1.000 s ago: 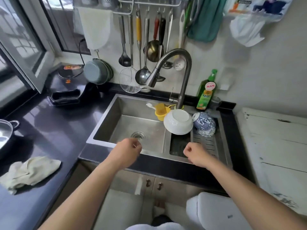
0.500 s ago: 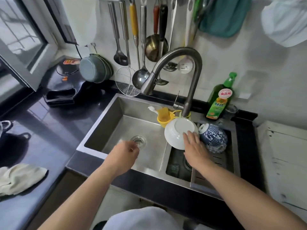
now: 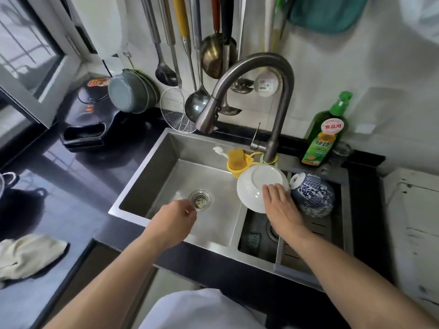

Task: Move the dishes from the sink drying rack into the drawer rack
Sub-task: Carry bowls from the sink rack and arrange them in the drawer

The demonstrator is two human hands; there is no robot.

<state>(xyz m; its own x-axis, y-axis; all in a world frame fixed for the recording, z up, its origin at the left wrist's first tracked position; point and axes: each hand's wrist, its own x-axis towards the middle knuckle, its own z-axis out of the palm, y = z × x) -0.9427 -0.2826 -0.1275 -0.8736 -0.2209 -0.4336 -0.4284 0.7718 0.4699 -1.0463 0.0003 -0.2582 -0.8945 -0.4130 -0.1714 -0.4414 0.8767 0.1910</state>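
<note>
A person leans over a steel kitchen sink [image 3: 152, 167], both bare arms reaching in. The right hand [image 3: 282, 210] lies flat on an upturned white bowl [image 3: 256, 184], its fingers [image 3: 273, 189] straight and close together, their tips pressing the bowl's underside near the foot ring; nothing is curled round the rim. The bowl tilts on the drying rack [image 3: 316, 227] at the sink's right end, its near edge just under the palm. Touching the bowl, just beyond the little finger, a blue-and-white patterned bowl [image 3: 313, 194] lies on its side on the same rack.

The left hand [image 3: 174, 219] hovers over the main basin with its fingers loosely curled — holding nothing that can be made out. Just past its knuckles sits the drain strainer [image 3: 200, 200].

Beyond the right fingertips a yellow cup [image 3: 235, 161] hangs at the foot of the arched tap [image 3: 273, 96], and further right of them stands a green detergent bottle [image 3: 325, 136]. Ladles and a wire skimmer [image 3: 177, 112] hang on the wall — well beyond both hands. A pale cloth [image 3: 26, 255] lies on the dark counter, far left of the left hand.
</note>
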